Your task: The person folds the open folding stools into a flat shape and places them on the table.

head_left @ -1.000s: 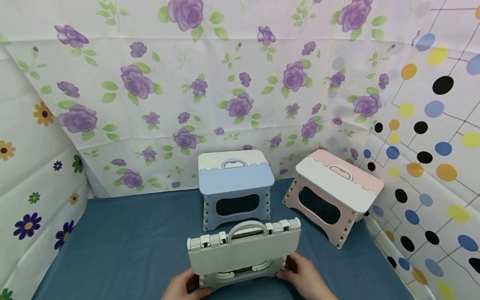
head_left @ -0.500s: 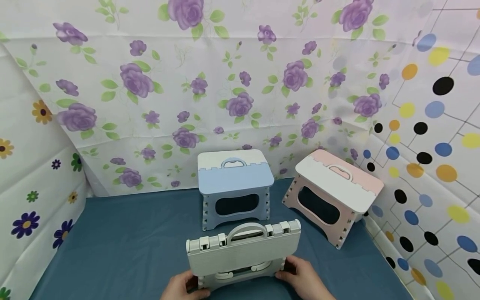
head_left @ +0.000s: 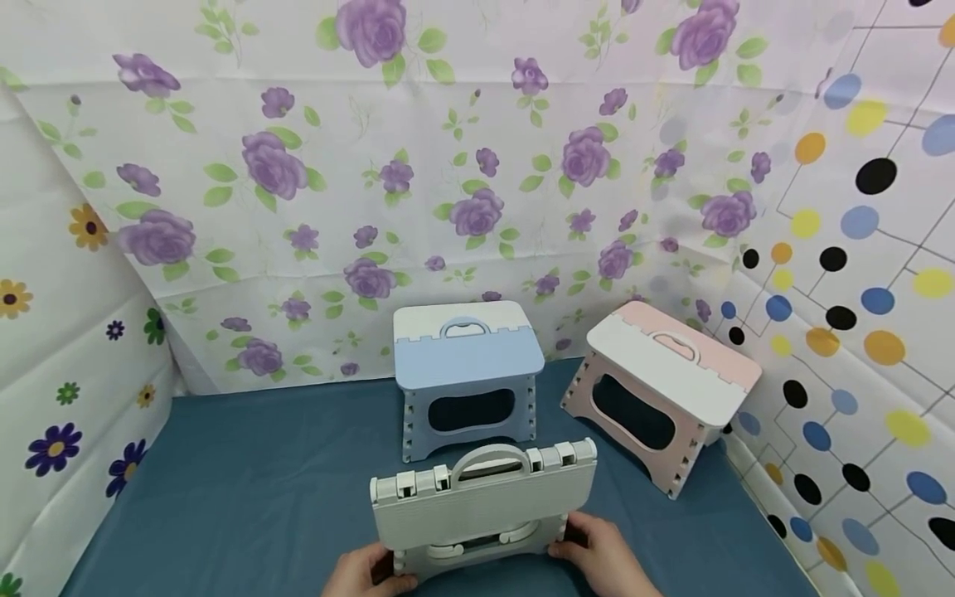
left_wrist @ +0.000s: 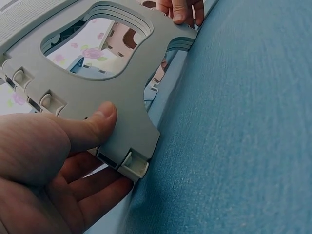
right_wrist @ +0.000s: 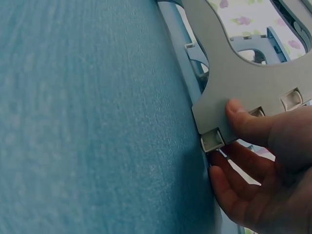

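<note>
A grey-white folding stool [head_left: 485, 504], folded flat with its arched carry handle on top, stands upright at the front of the blue cloth. My left hand [head_left: 367, 572] grips its lower left end; in the left wrist view the thumb of that hand [left_wrist: 63, 151] lies on the leg panel [left_wrist: 127, 105] and the fingers curl behind. On the opposite end, my right hand [head_left: 597, 549] pinches the lower corner. The right wrist view has the right thumb [right_wrist: 248, 122] on the near face, fingers behind the edge. The bottom edge meets the cloth.
Behind it stands an unfolded blue and white stool [head_left: 472, 358]. An unfolded pink and white stool [head_left: 664, 373] sits angled at the back right. Blue cloth [head_left: 261, 481] covers the table. Patterned sheets [head_left: 418, 108] hang at the back and both sides.
</note>
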The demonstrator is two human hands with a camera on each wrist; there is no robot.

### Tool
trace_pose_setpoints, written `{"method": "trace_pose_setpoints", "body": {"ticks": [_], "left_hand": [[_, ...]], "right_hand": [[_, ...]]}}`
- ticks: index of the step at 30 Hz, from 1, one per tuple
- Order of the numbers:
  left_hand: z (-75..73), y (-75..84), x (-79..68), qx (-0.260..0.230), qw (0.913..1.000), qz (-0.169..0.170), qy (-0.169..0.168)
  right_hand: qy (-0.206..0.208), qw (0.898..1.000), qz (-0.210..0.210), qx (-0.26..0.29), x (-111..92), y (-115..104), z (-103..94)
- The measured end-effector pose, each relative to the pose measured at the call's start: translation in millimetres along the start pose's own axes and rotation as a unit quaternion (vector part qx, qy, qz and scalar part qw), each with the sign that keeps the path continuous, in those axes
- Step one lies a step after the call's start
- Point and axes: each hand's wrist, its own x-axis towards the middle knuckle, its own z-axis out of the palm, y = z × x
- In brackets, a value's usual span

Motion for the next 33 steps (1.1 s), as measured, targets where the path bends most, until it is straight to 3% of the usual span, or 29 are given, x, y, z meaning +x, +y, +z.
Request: {"method": "trace_pose_setpoints", "body": {"ticks": [11, 22, 33], "left_hand": [[-0.2, 0.3, 0.4, 0.040, 0.9990, -0.001, 0.019], [-7.9, -1.8, -3.5, 0.030, 0.9990, -0.016, 0.029], [-24.1, 3.3, -21.8, 0.012, 0.9949, -0.040, 0.092]], "right_hand": [[0.002, 1.000, 0.008, 0.014, 0.0, -1.2, 1.7], [-0.006, 0.999, 0.004, 0.038, -2.4, -8.8, 9.5], [-0.016, 0.999, -0.018, 0.031, 1.5, -33.6, 22.8]]}}
